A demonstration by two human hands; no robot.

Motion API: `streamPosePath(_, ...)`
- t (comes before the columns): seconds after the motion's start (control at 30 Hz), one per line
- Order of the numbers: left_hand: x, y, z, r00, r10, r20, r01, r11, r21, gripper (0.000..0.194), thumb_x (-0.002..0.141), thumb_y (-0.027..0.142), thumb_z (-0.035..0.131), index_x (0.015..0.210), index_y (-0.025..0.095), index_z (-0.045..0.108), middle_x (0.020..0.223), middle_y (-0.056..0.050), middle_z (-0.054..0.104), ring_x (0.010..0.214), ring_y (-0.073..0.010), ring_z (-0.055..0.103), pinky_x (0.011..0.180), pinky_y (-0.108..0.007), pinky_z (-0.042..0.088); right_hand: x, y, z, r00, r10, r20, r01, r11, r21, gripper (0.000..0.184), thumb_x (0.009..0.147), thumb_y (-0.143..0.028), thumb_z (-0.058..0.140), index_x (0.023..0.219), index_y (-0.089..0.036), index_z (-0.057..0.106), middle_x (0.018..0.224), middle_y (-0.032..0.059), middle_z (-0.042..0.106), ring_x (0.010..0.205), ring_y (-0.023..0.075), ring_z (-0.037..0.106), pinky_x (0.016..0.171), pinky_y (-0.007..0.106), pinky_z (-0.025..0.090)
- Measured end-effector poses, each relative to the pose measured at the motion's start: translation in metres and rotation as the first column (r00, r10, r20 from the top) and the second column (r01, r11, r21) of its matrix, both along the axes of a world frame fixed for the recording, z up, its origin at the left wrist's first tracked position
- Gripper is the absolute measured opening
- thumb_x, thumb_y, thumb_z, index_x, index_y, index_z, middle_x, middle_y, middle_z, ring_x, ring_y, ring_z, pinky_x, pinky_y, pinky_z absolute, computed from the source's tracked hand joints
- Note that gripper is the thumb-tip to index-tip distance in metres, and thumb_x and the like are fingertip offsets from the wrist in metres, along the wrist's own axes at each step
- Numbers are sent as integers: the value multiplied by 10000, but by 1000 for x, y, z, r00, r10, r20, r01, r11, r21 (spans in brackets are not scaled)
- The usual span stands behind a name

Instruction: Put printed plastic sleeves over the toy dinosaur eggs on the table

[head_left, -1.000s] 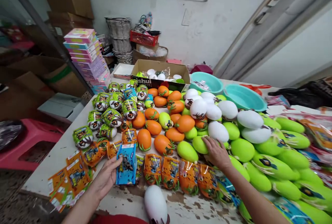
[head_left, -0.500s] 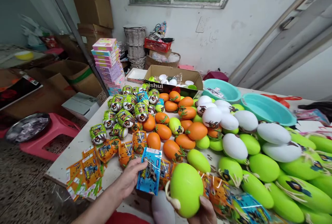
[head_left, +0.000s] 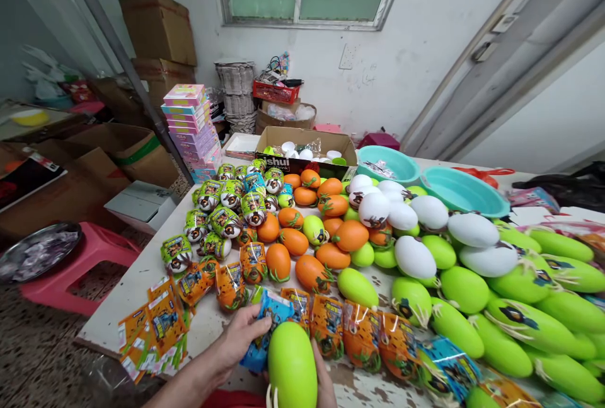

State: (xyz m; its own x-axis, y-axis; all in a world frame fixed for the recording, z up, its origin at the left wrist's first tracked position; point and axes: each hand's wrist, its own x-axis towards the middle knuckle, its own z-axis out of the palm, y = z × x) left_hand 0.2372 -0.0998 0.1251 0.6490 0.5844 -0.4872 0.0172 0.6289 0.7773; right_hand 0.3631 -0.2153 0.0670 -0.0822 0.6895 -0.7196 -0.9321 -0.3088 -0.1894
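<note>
My left hand (head_left: 239, 340) pinches a blue printed plastic packet (head_left: 258, 352), thumb on its front. My right hand (head_left: 324, 375) is wrapped round the side of a large lime-green plastic egg (head_left: 293, 361) with pale cord-like strands at its lower end; most of its fingers are hidden behind it. Egg and packet are close together, the egg partly covering the packet. Just beyond stands a row of orange eggs in printed packets (head_left: 327, 326). Flat orange and green packets (head_left: 163, 320) lie in a fanned pile at the table's left corner.
Loose orange eggs (head_left: 294, 241), white eggs (head_left: 416, 256) and green eggs (head_left: 466, 288) crowd the table, with green-wrapped eggs (head_left: 225, 221) at left. Behind them are an open carton (head_left: 308, 137), turquoise basins (head_left: 466, 192) and stacked pink boxes (head_left: 191, 124). A pink stool (head_left: 89, 269) stands left.
The green egg has moved left and turned more upright, now overlapping the blue packet. The packet has tilted and bent in my left hand. The camera view has shifted right.
</note>
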Motion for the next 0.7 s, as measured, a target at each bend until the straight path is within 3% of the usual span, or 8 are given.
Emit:
streamPosePath(0.13,-9,-1,-2,998,-2,-65,9,993,113,435,702,516,714,924,143,714,823,-55,692,780,-199,610,701,-265,472,6,-2,-13,953,48,298,-41,999,-31,636,513,-635,788,927,-158,716,950,82,750,921,276,686,861,366,522)
streamPosePath(0.23,-10,-1,6,996,-13,-84,23,993,119,428,717,521,698,936,153,713,801,-52,693,737,-195,613,689,-274,487,13,-6,-10,904,100,415,-116,993,13,593,554,-668,739,962,-239,701,927,53,748,980,321,669,819,437,542)
streamPosePath(0.3,-11,1,14,995,-36,-92,45,995,93,428,734,514,685,990,171,707,823,-56,704,717,-196,626,666,-281,502,12,-10,-4,912,109,395,-156,984,88,574,569,-606,757,1055,-320,649,909,30,740,889,332,693,730,472,556)
streamPosePath(0.37,-14,7,20,992,-84,-91,89,995,49,442,741,501,683,1050,185,692,876,-68,716,722,-207,647,630,-286,515,7,-15,4,934,80,349,-145,976,164,607,553,-469,806,1107,-334,600,931,30,730,775,305,705,650,440,559)
streamPosePath(0.5,-25,31,20,992,-99,-72,97,995,-39,409,705,450,737,968,139,713,855,-96,735,736,-212,669,682,-304,533,9,-16,15,987,58,148,-72,993,89,411,647,-421,746,953,-164,650,828,92,736,670,231,685,548,314,528)
streamPosePath(0.57,-29,42,16,991,-87,-105,80,994,-74,366,678,421,766,878,118,724,805,-99,738,699,-197,667,693,-300,531,14,-12,17,995,64,80,-67,997,40,392,660,-438,731,891,-127,672,783,101,738,676,223,682,562,303,528)
streamPosePath(0.7,-28,50,15,986,-146,-80,129,974,-184,303,675,362,779,836,111,723,784,-93,738,658,-179,659,693,-312,533,22,-1,24,986,112,125,-129,981,142,363,604,-348,789,893,-156,682,796,66,741,709,226,684,661,340,546)
